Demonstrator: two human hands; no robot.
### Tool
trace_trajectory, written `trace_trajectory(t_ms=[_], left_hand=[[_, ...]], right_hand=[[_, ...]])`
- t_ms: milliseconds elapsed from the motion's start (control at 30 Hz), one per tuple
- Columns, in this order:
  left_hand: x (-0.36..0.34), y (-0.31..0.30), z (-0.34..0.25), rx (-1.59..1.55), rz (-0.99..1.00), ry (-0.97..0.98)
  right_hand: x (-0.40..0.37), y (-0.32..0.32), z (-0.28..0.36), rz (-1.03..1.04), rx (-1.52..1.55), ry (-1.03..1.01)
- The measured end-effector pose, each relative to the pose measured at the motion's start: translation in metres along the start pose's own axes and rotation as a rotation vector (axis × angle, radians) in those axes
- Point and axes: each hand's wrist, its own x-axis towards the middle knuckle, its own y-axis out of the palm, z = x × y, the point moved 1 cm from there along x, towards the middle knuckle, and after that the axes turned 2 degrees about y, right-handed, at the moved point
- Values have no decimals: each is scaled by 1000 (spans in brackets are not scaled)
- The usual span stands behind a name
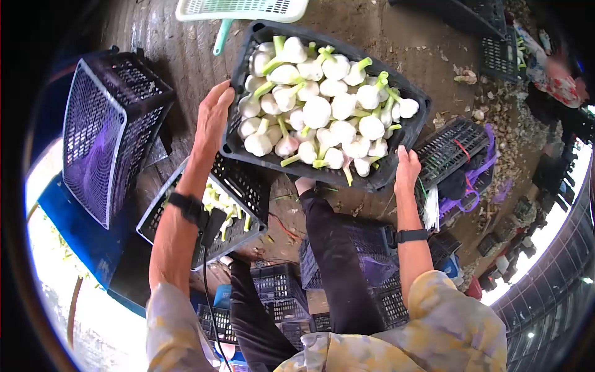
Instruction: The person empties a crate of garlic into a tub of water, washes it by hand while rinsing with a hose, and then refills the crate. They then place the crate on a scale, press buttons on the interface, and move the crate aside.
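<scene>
Left grip [214, 121] clasping the left rim of black crate [260, 160], fingers curling over the edge | right grip [406, 167] clamping onto its right corner | holding crate up above the legs, both grips closed on it | carrying white bulbs [322, 111] heaped to the brim | hanging over a lower crate [245, 186] of green stalks

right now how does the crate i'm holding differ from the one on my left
The held crate is heaped with white bulbs; the left crate looks empty. The held crate is gripped by left hand and right hand; the left crate sits tilted, untouched. Both are dark plastic mesh.
</scene>
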Motion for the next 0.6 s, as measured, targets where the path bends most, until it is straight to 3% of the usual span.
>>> trace_trajectory(t_ms=[67, 233, 267, 300, 367, 433, 500, 600], left_hand=[[29, 24, 12, -94, 59, -183], [56, 34, 16, 36, -6, -269], [38, 40, -4, -13, -100, -257], [24, 39, -22, -40, -92, -298], [-26, 42, -71, -100, 0, -240], [-63, 43, -105, -77, 62, -244], [-96, 33, -165, -4, 58, -274], [-165, 1, -204, -160, 7, -257]], right_hand=[[0, 8, -2, -19, 376, 189], [24, 9, -26, -52, 206, 31], [33, 10, -32, -100, 138, -33], [37, 9, -35, -143, 147, 29], [34, -16, -22, -46, 270, 284], [28, -38, -16, -73, 448, 207], [18, -74, 2, -96, 313, 131], [-30, -139, 48, 56, 173, 8]])
